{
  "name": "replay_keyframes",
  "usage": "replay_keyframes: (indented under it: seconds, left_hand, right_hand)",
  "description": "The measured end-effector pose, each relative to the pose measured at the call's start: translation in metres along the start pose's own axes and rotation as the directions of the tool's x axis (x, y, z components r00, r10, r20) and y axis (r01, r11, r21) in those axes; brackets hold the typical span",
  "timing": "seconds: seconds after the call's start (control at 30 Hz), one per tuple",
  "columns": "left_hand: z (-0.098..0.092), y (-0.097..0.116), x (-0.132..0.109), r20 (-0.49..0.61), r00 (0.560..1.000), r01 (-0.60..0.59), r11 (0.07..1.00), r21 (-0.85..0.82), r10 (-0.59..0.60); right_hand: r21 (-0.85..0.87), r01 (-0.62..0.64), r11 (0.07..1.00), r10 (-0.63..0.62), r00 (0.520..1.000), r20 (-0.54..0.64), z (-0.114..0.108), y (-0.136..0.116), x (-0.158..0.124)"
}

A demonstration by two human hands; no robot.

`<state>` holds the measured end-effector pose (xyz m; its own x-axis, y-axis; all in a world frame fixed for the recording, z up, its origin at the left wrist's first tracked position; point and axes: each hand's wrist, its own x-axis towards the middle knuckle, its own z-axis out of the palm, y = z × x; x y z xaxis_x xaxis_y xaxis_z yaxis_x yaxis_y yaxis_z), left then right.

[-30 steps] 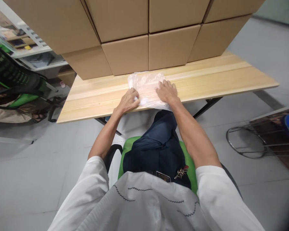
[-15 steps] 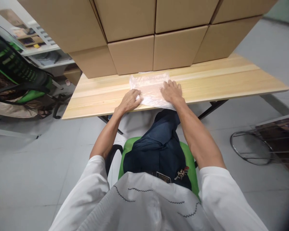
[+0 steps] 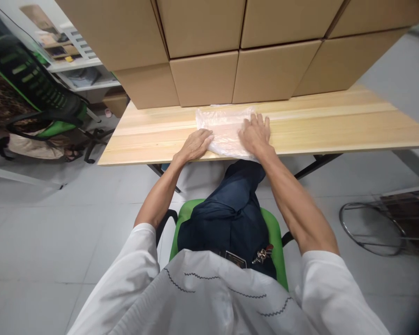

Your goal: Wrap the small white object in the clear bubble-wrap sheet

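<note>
A crinkled, see-through plastic bag (image 3: 226, 131), faintly pink, lies flat on the wooden table (image 3: 310, 123) by its front edge. My left hand (image 3: 196, 143) rests at the bag's left side, fingers stretched out and thumb touching the plastic. On the bag's right side lies my right hand (image 3: 256, 133), palm down with the fingers spread. The bag's lower right corner reaches the table edge beneath my right wrist. Whether anything is inside the bag, I cannot tell.
Stacked cardboard boxes (image 3: 204, 79) line the back of the table. On the left stand a black and green office chair (image 3: 38, 93), with a person partly in view, and a white shelf (image 3: 97, 85). A round metal stool frame (image 3: 372, 229) is at the right.
My right hand has slid slightly over the bag toward its far right corner, fingers spreading. The left hand stays at the bag's left side. The whole view has shifted a little.
</note>
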<state>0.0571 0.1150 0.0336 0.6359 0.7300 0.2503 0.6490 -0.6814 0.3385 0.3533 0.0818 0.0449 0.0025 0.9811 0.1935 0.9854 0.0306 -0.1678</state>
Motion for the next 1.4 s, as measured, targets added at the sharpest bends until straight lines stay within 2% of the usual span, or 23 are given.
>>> replay_keyframes:
  seconds: [0.13, 0.23, 0.5, 0.77, 1.0, 1.17, 1.3, 1.4]
  left_hand:
    - [0.001, -0.005, 0.002, 0.029, 1.000, 0.005, 1.000, 0.027, -0.006]
    - [-0.001, -0.007, 0.004, 0.077, 0.997, 0.015, 0.999, 0.046, -0.019]
    - [-0.009, -0.003, 0.004, 0.159, 0.985, 0.056, 0.997, 0.051, -0.064]
    - [-0.026, -0.001, -0.001, 0.287, 0.955, 0.088, 0.996, -0.023, -0.077]
    - [-0.020, -0.011, -0.001, 0.169, 0.985, 0.033, 0.997, -0.074, -0.020]
    - [-0.021, -0.017, -0.001, 0.168, 0.986, 0.029, 0.993, -0.116, -0.009]
    - [-0.024, -0.017, -0.006, 0.155, 0.986, 0.079, 0.984, -0.160, -0.054]
    - [-0.024, -0.013, -0.010, 0.075, 0.992, 0.120, 0.965, -0.232, -0.105]
  right_hand:
    - [0.071, 0.141, 0.987, -0.145, 0.988, 0.052, 0.003, -0.026, -0.010]
    - [0.119, 0.183, 0.976, -0.199, 0.970, 0.141, 0.007, -0.035, -0.019]
    - [0.111, 0.136, 0.984, -0.159, 0.957, 0.242, 0.007, -0.019, -0.024]
    - [0.099, 0.082, 0.992, -0.104, 0.961, 0.255, 0.005, -0.019, -0.019]
    - [0.125, 0.047, 0.991, -0.074, 0.972, 0.221, 0.006, -0.016, -0.020]
    - [0.147, 0.049, 0.988, -0.079, 0.976, 0.204, 0.009, -0.014, -0.019]
    - [0.146, 0.044, 0.988, -0.074, 0.976, 0.207, 0.005, -0.018, -0.021]
    - [0.142, 0.037, 0.989, -0.067, 0.975, 0.213, 0.002, -0.020, -0.023]
